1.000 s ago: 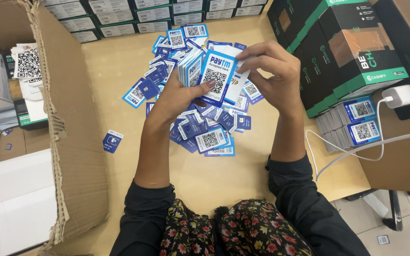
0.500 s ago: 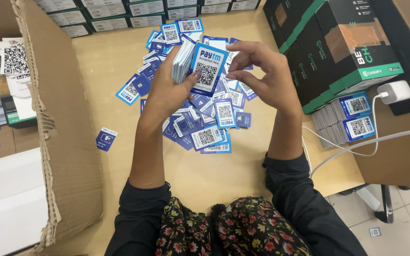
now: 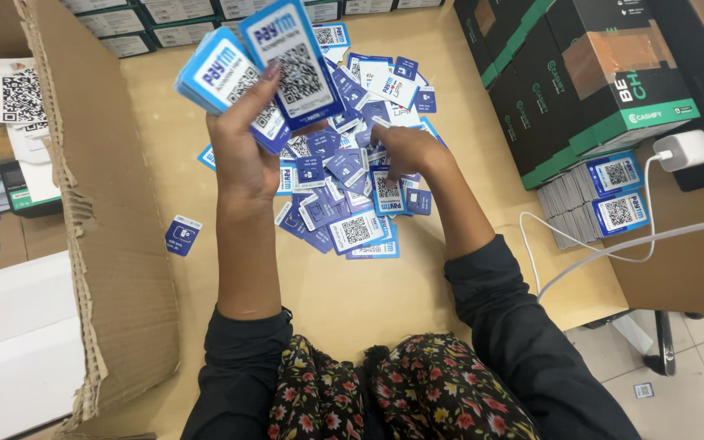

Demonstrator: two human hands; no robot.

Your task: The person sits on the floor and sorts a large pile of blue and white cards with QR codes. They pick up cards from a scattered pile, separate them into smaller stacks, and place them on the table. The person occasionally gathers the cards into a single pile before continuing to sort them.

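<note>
A stack of blue-and-white code cards (image 3: 242,77) is held raised in the closed left hand (image 3: 246,155) — the right hand (image 3: 405,155) is pressed, fingers curled, onto the loose card pile (image 3: 344,204) on the tan bench (image 3: 352,301); its grip cannot be told.

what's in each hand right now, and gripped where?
Left hand grips a fanned stack of blue-and-white code cards by its lower end. Right hand rests on the loose card pile, pinching nothing clearly.

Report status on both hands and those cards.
Left hand gripping raised card stack. Right hand down on loose card pile, pinching one. Nothing blocking.
</note>
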